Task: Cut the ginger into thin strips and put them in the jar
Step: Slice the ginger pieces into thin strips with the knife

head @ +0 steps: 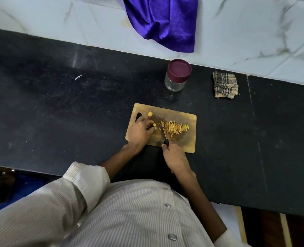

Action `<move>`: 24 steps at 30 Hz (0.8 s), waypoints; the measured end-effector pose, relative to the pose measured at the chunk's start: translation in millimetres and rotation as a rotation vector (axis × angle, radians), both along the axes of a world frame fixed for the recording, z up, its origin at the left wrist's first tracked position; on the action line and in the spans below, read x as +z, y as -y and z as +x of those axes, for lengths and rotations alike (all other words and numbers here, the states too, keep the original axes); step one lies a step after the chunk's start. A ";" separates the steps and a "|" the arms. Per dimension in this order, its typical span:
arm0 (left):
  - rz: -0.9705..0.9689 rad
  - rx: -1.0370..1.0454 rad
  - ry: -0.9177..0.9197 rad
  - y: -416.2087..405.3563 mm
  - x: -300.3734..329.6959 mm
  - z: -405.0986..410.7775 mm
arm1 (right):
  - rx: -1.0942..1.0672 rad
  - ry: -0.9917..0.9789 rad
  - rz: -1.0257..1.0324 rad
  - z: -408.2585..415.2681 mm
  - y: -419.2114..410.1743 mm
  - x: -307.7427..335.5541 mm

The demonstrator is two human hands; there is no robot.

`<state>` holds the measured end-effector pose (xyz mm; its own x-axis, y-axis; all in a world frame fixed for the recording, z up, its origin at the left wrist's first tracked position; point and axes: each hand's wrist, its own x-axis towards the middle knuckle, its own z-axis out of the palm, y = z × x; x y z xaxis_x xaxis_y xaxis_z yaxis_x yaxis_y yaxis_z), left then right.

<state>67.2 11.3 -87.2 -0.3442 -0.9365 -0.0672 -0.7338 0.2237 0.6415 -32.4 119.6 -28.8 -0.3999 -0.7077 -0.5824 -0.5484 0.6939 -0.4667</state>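
Note:
A wooden cutting board (186, 139) lies on the black counter. A heap of thin yellow ginger strips (176, 128) covers its middle right. My left hand (138, 131) rests on the board's left side and pinches a small ginger piece (154, 124) at its fingertips. Another ginger chunk (150, 114) lies apart, near the board's far edge. My right hand (174, 157) grips the black handle of a knife (164, 131), whose blade points away from me between the held piece and the strips. The glass jar (176, 82), closed with a maroon lid, stands behind the board.
A folded checked cloth (225, 85) lies on the black counter (58, 113) to the right of the jar. A purple cloth (163, 22) hangs over the white marble wall behind. The counter's front edge runs just below my forearms.

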 end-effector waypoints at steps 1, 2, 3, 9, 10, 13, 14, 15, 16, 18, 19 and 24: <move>0.000 -0.010 -0.013 -1.5 -1.0 1.9 | 0.006 0.001 0.000 0.5 0.1 0.2; 0.000 -0.014 -0.027 -2.1 -1.2 3.3 | 0.012 0.005 0.003 1.1 0.4 0.2; 0.000 -0.014 -0.039 -2.2 -1.1 4.2 | 0.017 0.009 0.008 1.9 0.7 0.4; -0.020 -0.024 -0.068 -0.9 1.2 3.2 | 0.043 0.020 0.011 4.5 5.5 1.2; -0.024 -0.025 -0.062 -0.9 1.4 3.0 | 0.043 0.020 0.011 4.9 6.0 1.1; -0.022 -0.017 -0.055 -1.2 1.9 2.7 | 0.045 0.018 0.010 5.8 5.9 0.0; -0.022 -0.015 -0.056 -1.6 2.0 2.5 | 0.045 0.018 0.010 6.3 5.8 -0.5; -0.024 -0.014 -0.057 -1.8 2.3 2.3 | 0.047 0.017 0.009 6.5 5.9 -0.8; -0.025 -0.011 -0.059 -1.9 2.5 2.1 | 0.048 0.016 0.012 6.6 6.2 -1.0; -0.029 -0.006 -0.067 -1.8 2.9 2.1 | 0.048 0.019 0.021 6.6 7.5 -1.1; -0.030 -0.006 -0.072 -1.5 2.9 2.1 | 0.048 0.018 0.022 6.4 8.3 -1.5; -0.026 0.004 -0.087 -1.3 1.8 2.2 | 0.063 0.013 0.024 6.0 12.8 -1.3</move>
<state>69.4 12.5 -85.4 -0.3438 -0.9389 -0.0132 -0.6765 0.2379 0.6970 -26.4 106.7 -30.1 -0.3470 -0.7170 -0.6046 -0.5855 0.6692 -0.4575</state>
